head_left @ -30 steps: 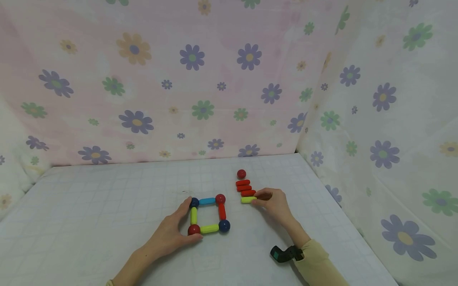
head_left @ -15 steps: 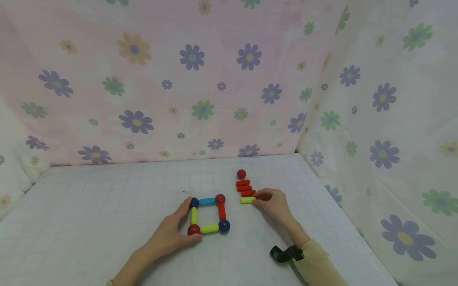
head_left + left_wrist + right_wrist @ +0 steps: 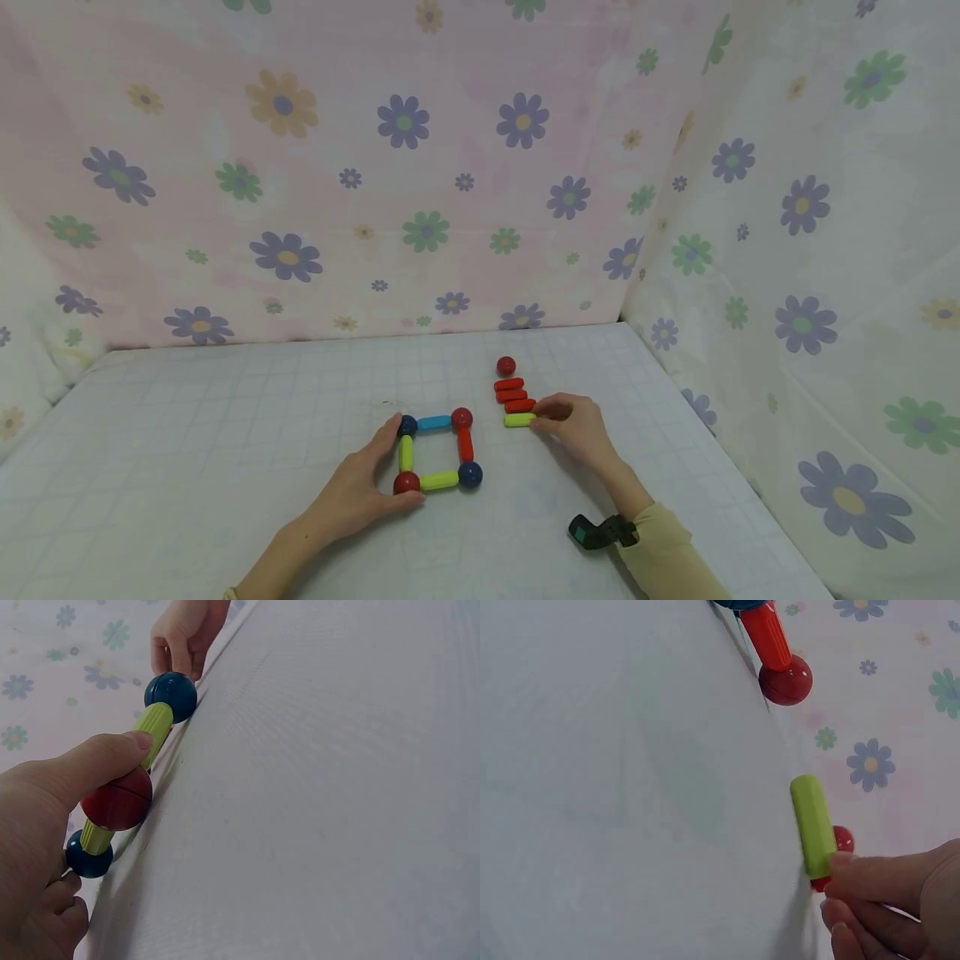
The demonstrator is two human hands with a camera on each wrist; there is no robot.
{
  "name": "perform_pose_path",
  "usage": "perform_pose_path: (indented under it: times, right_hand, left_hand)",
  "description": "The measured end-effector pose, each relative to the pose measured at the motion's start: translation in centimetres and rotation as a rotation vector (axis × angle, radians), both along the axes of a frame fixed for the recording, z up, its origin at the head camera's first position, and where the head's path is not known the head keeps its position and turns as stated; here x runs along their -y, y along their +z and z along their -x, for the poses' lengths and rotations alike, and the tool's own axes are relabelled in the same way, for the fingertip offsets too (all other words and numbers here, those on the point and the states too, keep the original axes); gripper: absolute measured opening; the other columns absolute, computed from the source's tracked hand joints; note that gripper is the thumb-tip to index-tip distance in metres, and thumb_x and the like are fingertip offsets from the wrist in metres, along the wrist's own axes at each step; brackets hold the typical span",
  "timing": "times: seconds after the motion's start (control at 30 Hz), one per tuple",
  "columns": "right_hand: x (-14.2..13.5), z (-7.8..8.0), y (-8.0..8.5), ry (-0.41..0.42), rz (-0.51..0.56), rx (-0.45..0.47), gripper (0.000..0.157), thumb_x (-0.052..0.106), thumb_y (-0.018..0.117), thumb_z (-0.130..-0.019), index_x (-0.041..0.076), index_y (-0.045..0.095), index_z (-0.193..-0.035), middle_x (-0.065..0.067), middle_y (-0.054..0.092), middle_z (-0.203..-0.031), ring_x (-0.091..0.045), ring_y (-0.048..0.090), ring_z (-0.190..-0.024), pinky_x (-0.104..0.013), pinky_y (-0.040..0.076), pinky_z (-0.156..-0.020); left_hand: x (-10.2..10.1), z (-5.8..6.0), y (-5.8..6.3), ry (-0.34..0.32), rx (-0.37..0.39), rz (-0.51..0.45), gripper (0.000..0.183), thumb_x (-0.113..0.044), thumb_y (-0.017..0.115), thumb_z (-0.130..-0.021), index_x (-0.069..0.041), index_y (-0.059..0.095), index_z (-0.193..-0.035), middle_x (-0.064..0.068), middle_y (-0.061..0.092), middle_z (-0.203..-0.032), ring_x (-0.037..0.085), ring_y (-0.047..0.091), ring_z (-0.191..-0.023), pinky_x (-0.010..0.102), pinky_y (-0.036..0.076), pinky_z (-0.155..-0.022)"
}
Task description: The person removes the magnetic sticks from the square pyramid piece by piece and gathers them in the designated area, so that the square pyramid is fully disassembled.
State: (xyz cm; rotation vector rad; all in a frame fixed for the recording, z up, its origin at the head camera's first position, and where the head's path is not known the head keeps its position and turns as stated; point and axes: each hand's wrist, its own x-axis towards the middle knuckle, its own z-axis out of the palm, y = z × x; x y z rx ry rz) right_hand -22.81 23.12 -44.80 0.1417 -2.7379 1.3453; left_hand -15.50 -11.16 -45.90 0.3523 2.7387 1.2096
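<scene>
In the head view, a square of sticks and balls lies on the table, with a blue stick (image 3: 434, 422), a red stick (image 3: 466, 445) and two yellow-green sticks (image 3: 438, 480). Dark blue balls (image 3: 470, 474) and red balls (image 3: 462, 417) form its corners. My left hand (image 3: 352, 492) grips the square's left side, thumb by the near red ball (image 3: 118, 799) and fingers at the far dark blue ball (image 3: 89, 855). My right hand (image 3: 581, 432) pinches the right end of a loose yellow-green stick (image 3: 813, 825) between thumb and finger.
Beyond that loose stick lie three red sticks (image 3: 512, 396) in a row, then a single red ball (image 3: 506, 365). The white table (image 3: 225, 425) meets flowered cloth walls (image 3: 322, 167) at the back and right. A black strapped device (image 3: 592, 532) sits at the right wrist.
</scene>
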Motion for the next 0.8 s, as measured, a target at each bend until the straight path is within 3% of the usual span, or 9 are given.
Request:
perform_pose_path:
  times: [0.2,0.4,0.6,0.8]
  right_hand:
    - [2.8,-1.4,3.8,0.024,-0.05,-0.159,0.021,0.012,0.08,-0.085,0.008,0.075,-0.104,-0.006,0.075,-0.099,-0.02,0.066,-0.088,-0.028,0.056,-0.078]
    - [6.8,-0.9,5.8,0.101,0.035,-0.174,0.022,0.016,0.08,-0.086,0.008,0.075,-0.106,-0.006,0.075,-0.099,-0.018,0.066,-0.089,-0.023,0.057,-0.078]
    - [9.4,-0.2,4.9,0.132,0.079,-0.13,0.024,0.017,0.079,-0.086,0.01,0.074,-0.108,-0.003,0.074,-0.101,-0.018,0.066,-0.091,-0.03,0.058,-0.083]
    - [10.1,0.1,2.8,0.157,0.04,-0.027,0.028,0.018,0.079,-0.086,0.007,0.072,-0.112,-0.006,0.074,-0.103,-0.02,0.066,-0.093,-0.031,0.059,-0.081]
  left_hand:
    - [0.2,-0.1,-0.1,0.002,0.001,0.009,0.114,-0.058,0.083,-0.072,-0.021,0.021,-0.161,0.005,0.028,-0.164,0.032,0.03,-0.15,0.056,0.034,-0.115]
    - [0.0,0.0,-0.3,0.011,0.003,0.004,0.114,-0.058,0.084,-0.071,-0.022,0.022,-0.161,0.004,0.028,-0.164,0.03,0.03,-0.15,0.055,0.035,-0.115]
    - [-0.1,-0.1,-0.3,0.017,0.025,0.003,0.114,-0.058,0.084,-0.071,-0.024,0.022,-0.161,0.003,0.028,-0.164,0.03,0.029,-0.15,0.055,0.035,-0.115]
    - [-0.1,0.1,-0.4,0.002,-0.021,0.003,0.112,-0.057,0.083,-0.073,-0.021,0.023,-0.16,0.006,0.03,-0.163,0.032,0.032,-0.149,0.054,0.036,-0.115]
